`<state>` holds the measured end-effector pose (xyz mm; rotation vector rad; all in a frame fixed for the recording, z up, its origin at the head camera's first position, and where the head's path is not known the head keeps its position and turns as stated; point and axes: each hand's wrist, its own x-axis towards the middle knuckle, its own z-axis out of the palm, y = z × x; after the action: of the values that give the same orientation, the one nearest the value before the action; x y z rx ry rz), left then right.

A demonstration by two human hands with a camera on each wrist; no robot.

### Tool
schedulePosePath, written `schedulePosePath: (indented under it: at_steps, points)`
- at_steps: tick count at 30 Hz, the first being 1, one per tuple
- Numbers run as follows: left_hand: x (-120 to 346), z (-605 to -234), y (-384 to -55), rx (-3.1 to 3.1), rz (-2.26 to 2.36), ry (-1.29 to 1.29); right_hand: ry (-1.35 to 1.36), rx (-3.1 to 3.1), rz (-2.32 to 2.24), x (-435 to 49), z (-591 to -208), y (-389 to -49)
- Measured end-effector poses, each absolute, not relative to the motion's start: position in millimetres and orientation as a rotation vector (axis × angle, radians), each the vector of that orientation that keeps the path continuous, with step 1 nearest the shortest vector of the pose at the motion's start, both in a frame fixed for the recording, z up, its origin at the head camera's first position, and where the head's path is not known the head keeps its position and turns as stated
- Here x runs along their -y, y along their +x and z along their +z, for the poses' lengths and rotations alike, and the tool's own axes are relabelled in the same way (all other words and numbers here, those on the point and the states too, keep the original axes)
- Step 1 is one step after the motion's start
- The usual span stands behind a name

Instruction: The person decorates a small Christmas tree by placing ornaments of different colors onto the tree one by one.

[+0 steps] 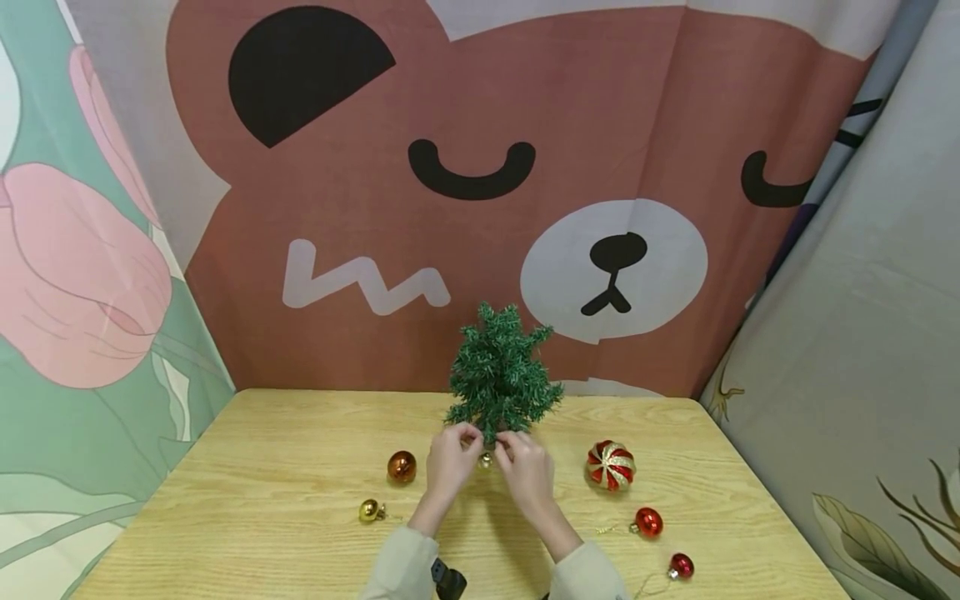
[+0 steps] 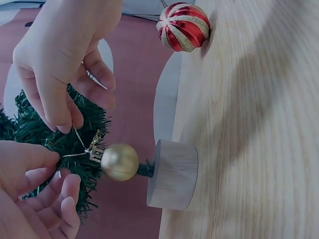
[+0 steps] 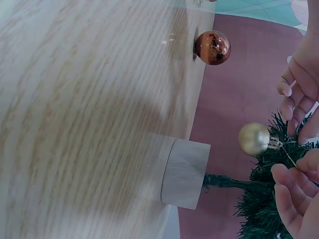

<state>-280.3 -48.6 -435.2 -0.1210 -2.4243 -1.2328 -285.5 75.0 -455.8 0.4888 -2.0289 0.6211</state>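
A small matte gold Christmas bauble (image 2: 119, 162) hangs by a thin gold cord (image 2: 79, 137) in front of the lower branches of a small artificial Christmas tree (image 1: 501, 367). My left hand (image 1: 452, 461) pinches one side of the cord between thumb and finger. On the other side, my right hand (image 1: 527, 471) pinches the cord too, so it spreads into a V above the bauble's cap. Both hands are at the tree's lower edge, fingertips close to the green needles. Below the bauble, the tree's short trunk stands in a round pale wooden base (image 2: 173, 174).
Left of the hands lie a copper bauble (image 1: 402, 467) and a shiny gold bauble (image 1: 369, 511). To the right are a red-and-gold striped bauble (image 1: 611, 465), a red bauble (image 1: 647, 522) and a darker red one (image 1: 681, 567). A bear-print cloth (image 1: 360, 350) hangs behind the wooden table (image 1: 285, 533).
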Motion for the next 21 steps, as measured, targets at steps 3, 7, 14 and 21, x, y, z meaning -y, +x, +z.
schedulePosePath:
  at_steps: [3,7,14,21]
  points:
    - [48.7,-437.2,-279.8,2.434,-1.214,-0.133,0.505,2.042,0.635,-75.9,-457.1,-284.4]
    - [48.8,-438.6,-278.4,2.447,-1.202,-0.134,0.526,2.052,0.652,-76.4,-459.7,-283.4]
    - [48.5,-439.7,-278.1,2.451,-1.203,-0.131,0.530,2.051,0.689,-76.5,-461.3,-284.1]
    - [48.4,-437.4,-277.3,2.432,-1.238,-0.113,0.503,2.059,0.719,-75.2,-457.5,-282.8]
